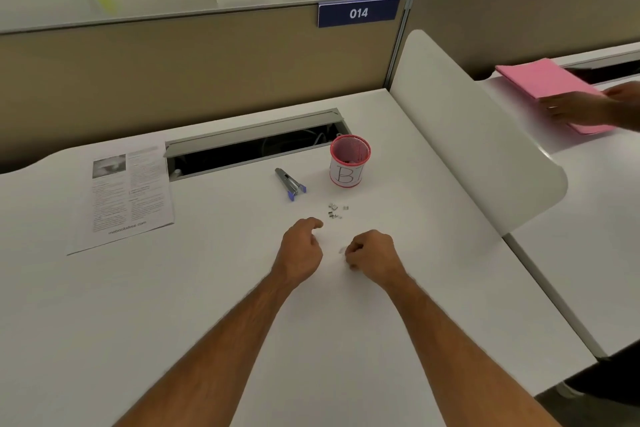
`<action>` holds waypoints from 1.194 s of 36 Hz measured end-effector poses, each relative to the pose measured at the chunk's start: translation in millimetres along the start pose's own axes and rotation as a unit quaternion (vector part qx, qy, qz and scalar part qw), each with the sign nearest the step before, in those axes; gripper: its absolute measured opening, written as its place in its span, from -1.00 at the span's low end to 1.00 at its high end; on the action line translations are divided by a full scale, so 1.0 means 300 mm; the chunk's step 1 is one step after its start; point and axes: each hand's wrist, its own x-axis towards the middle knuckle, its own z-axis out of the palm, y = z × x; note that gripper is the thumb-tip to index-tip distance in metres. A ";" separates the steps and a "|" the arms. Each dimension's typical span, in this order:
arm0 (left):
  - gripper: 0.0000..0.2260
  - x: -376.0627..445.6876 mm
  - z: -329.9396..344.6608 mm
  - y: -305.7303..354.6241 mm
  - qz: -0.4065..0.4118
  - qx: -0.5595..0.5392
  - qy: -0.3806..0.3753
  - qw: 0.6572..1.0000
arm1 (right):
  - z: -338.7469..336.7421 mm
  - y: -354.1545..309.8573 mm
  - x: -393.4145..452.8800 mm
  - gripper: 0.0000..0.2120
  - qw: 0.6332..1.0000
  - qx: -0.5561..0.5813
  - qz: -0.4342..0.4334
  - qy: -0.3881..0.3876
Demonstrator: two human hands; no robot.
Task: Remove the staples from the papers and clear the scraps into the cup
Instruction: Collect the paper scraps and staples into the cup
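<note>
Head-cam view down onto a white desk [207, 288], two bare forearms reaching fwd.

Landmark: the red mesh cup [349, 161], white label w/ a hand-drawn "B", standing upright toward the back of the desk.

Pulled staples [335, 211]: a small loose cluster of bent metal bits lying on the desk just in front of the cup, slightly to its left, apart from it.

Left hand [300, 248] rests on the desk in front of the cup; fingers curled, tips aimed at the cluster and v. near it, not clearly touching. Appears to hold nothing.

Right hand [372, 258] sits beside the left one, also in front of the cup, fist curled. Something pale and tiny shows at its fingertips, poss. a scrap; too small to tell if it's pinched.

Key relation: staples lie between the hands and the cup, so a sweep or pick-up goes fwd, away from the body. Left hand is nearer the cluster.

Staple remover [290, 184], metal w/ blue grips, lies left of the cup, long axis diagonal. Printed paper [128, 198] lies flat far left of the cup.

Far right of the cup, past a white divider [467, 135], another person's hand [581, 107] rests on a pink folder [550, 83].
</note>
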 end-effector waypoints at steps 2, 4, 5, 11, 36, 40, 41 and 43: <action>-0.67 0.006 -0.006 0.007 -0.002 -0.002 -0.001 1.000 | -0.031 -0.004 0.008 -0.97 0.998 0.065 0.013 -0.003; -0.69 0.013 -0.010 0.018 -0.004 -0.004 -0.003 1.000 | -0.062 -0.015 0.016 -0.95 0.994 0.110 0.016 -0.013; -0.70 0.016 -0.013 0.026 -0.004 -0.007 -0.003 1.000 | -0.075 -0.024 0.020 -0.94 0.992 0.122 0.015 -0.018; -0.72 0.053 -0.032 0.106 -0.002 -0.020 0.029 0.999 | -0.165 -0.106 0.060 -0.96 0.988 0.154 -0.002 -0.006; -0.75 0.267 -0.121 0.256 0.000 -0.047 0.074 0.996 | -0.289 -0.340 0.482 -0.68 0.987 -0.097 -0.089 0.087; -0.77 0.295 -0.128 0.251 0.000 -0.044 0.077 0.996 | -0.276 -0.352 0.503 -0.56 0.986 -0.132 -0.074 0.064; -0.77 0.299 -0.130 0.250 0.000 -0.040 0.077 0.996 | -0.272 -0.352 0.506 -0.55 0.986 -0.135 -0.073 0.065; -0.78 0.306 -0.131 0.247 -0.002 -0.033 0.081 0.996 | -0.266 -0.346 0.511 -0.56 0.985 -0.141 -0.074 0.074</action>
